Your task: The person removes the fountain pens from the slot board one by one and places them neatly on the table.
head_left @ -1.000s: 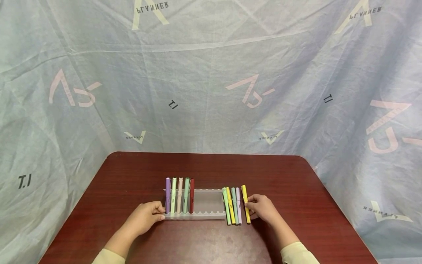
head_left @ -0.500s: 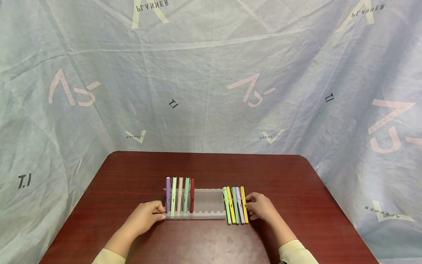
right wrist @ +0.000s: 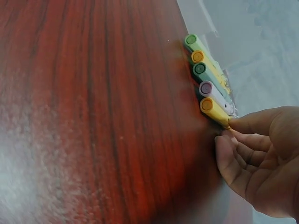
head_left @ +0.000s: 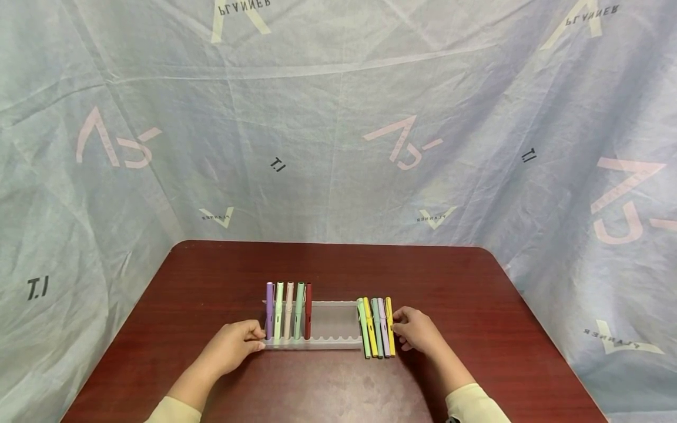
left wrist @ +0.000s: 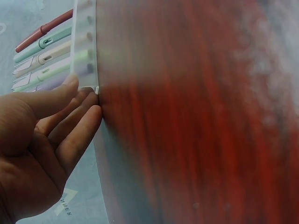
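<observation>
My left hand (head_left: 233,348) pinches the left end of a clear plastic pen tray (head_left: 338,345) with notched edges. In the left wrist view the thumb lies on top of the tray's corner, fingers beneath. Several capped pens stand side by side in its left notches, from a purple pen (head_left: 270,311) to a dark red pen (head_left: 308,311). At the tray's right end lies a close row of more pens, among them a light green pen (head_left: 364,329) and a lilac pen (head_left: 383,329). My right hand (head_left: 418,332) pinches the outermost yellow pen (right wrist: 215,111) at its side.
The dark red wooden table (head_left: 317,388) has rounded far corners. A pale printed cloth (head_left: 328,147) hangs behind it and along both sides. The notches (head_left: 338,338) in the right part of the tray hold no pens.
My right hand has moved left, bringing the outermost yellow pen from a gap apart to right beside the lilac pen. The left hand has stayed on the tray's end.
</observation>
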`<action>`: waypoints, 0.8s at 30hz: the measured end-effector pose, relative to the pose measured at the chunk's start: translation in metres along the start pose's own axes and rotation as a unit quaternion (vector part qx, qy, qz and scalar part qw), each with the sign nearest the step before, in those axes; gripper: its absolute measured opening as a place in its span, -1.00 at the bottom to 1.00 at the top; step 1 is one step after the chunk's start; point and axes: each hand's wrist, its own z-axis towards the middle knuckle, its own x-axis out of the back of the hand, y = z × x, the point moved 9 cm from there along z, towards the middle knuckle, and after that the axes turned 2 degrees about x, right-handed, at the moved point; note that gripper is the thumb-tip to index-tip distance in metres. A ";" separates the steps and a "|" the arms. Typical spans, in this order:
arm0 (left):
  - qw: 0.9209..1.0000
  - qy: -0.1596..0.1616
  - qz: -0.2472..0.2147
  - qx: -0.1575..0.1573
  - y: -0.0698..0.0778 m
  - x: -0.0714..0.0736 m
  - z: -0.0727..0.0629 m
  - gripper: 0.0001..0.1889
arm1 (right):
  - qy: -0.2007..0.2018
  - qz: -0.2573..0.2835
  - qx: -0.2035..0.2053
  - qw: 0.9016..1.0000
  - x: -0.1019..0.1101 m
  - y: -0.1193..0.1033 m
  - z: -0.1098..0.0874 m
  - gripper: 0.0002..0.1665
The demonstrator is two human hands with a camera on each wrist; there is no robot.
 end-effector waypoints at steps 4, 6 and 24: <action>1.000 -0.001 0.002 0.000 0.001 0.000 0.000 -0.83 | 0.015 -0.003 0.002 1.000 0.005 -0.001 0.002 -0.78; 1.000 -0.001 0.002 0.000 0.002 0.000 0.000 -0.82 | 0.032 -0.001 0.008 0.999 0.008 -0.002 0.003 -0.78; 1.000 -0.002 0.002 -0.011 0.006 0.004 -0.004 -0.86 | -0.086 0.044 0.211 0.973 -0.053 -0.099 -0.012 -0.59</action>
